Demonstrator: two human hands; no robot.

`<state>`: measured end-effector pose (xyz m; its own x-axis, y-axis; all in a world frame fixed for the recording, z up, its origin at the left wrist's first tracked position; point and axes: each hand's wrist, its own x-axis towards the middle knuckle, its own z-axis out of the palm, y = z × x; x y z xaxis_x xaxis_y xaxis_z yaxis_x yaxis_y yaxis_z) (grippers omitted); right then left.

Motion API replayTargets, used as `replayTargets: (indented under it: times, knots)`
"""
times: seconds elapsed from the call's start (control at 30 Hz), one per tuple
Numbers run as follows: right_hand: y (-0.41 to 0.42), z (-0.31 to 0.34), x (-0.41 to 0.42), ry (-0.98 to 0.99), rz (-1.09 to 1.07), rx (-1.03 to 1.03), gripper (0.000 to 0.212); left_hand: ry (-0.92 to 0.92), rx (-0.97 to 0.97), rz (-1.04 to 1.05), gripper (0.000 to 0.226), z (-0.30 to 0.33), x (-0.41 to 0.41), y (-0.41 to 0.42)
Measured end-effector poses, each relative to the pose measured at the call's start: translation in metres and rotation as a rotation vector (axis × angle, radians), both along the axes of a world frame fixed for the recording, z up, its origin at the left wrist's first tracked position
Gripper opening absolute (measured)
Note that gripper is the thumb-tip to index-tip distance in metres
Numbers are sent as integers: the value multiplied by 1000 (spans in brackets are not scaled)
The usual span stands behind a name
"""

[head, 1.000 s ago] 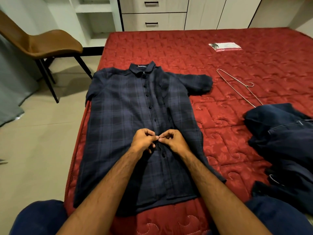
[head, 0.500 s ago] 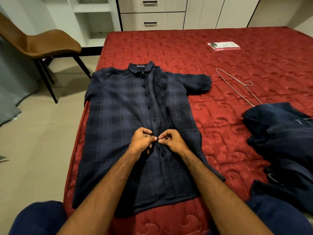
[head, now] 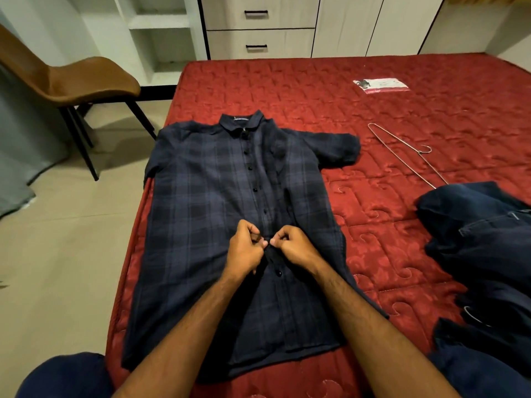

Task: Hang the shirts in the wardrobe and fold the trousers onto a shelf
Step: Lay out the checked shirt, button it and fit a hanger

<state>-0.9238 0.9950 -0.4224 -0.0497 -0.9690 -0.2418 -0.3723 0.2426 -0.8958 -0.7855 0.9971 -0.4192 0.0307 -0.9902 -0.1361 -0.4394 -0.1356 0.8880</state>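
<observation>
A dark plaid shirt lies flat, front up, along the left side of a red bed, collar toward the wardrobe at the far wall and one sleeve spread out to the right. Both hands meet at the placket, roughly two thirds of the way down: the left hand and the right hand each have fingers curled and pinch the fabric edge between thumb and fingertips, knuckles almost touching. From this the step in hand looks like work on a button, fastening or undoing; which of the two cannot be told, and the button itself is hidden under the fingers. Another button shows just below the hands, several more above. A wire hanger lies on the bed well to the right, and beyond it a heap of dark trousers sits at the right edge, part of it covering the hanger's lower end. The next move probably calls for finishing the placket, then reaching for the hanger and slipping it into the shirt's shoulders through the collar before carrying it to the wardrobe.
</observation>
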Motion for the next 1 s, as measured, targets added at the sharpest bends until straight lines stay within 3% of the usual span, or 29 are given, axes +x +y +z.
replayTargets:
  times: [0.1,0.2,0.3,0.37,0.47,0.53,0.57,0.63,0.7,0.77,0.83,0.9,1.0]
  knots:
    - [-5,9,-6,49,113,30,23,-192,-124,-108,26,0,-1,4]
    - [-17,26,-21,76,269,110,29,-318,-70,-204,32,9,3,-3]
    - [-31,47,-55,-170,325,321,22,-462,-63,-285,51,22,14,-19]
    - [-36,51,-86,-460,228,374,18,-509,-56,-339,62,27,21,-29]
    - [-37,42,-123,-911,-151,249,54,-541,-8,-421,78,26,26,-40]
    - [-43,29,-130,-1018,-401,96,48,-546,31,-451,88,26,28,-49]
    - [-44,25,-125,-911,-475,6,45,-515,62,-454,89,26,28,-54]
    - [-49,23,-105,-327,-521,-244,48,-396,133,-445,81,27,27,-62]
    - [-53,28,-76,182,-251,-551,40,-293,155,-429,66,26,25,-69]
    - [-57,35,-44,259,113,-598,28,-211,81,-379,50,21,23,-74]
    - [-62,38,-21,238,313,-396,15,-197,-23,-329,42,15,23,-80]
    - [-69,33,-10,315,283,-205,21,-216,-77,-269,37,11,24,-82]
    - [-69,30,-4,517,128,-131,47,-246,-76,-191,29,7,22,-82]
